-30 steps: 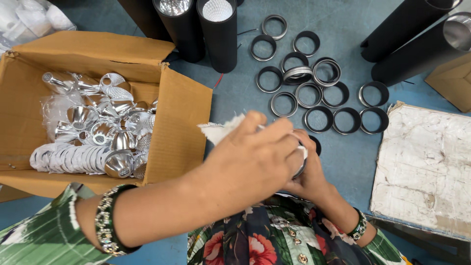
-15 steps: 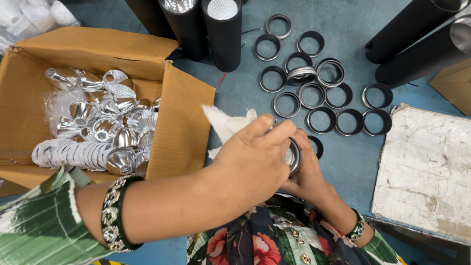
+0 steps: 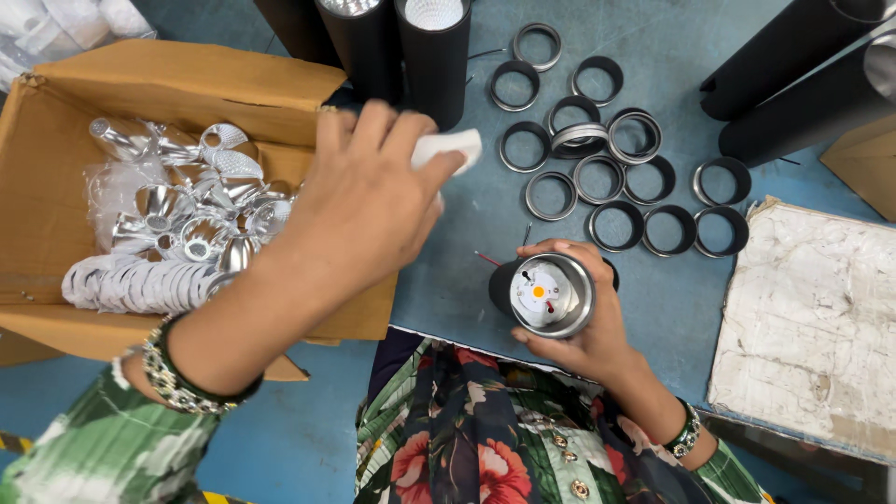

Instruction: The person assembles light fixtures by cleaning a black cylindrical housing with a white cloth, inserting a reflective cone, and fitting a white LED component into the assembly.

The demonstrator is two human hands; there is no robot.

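Head view, looking down at my lap and the blue table [image 3: 467, 271]: my right hand [image 3: 583, 322] is wrapped around a cylindrical lamp housing [image 3: 551, 295], gripping its sides so the open end faces up at me, showing a white disc with a small orange dot in the middle. It sits just above my knees, at the near edge of the table. My left hand [image 3: 359, 201] is raised over the corner of the cardboard box [image 3: 84, 93], fingers pinched on a white cloth [image 3: 448, 147] that sticks out past my fingertips. The box beside it holds shiny silver reflectors [image 3: 187, 224], some in clear plastic. Beyond the housing, black rings [image 3: 607, 177] lie scattered flat on the table, and black tubes [image 3: 434, 51] stand upright at the far edge.
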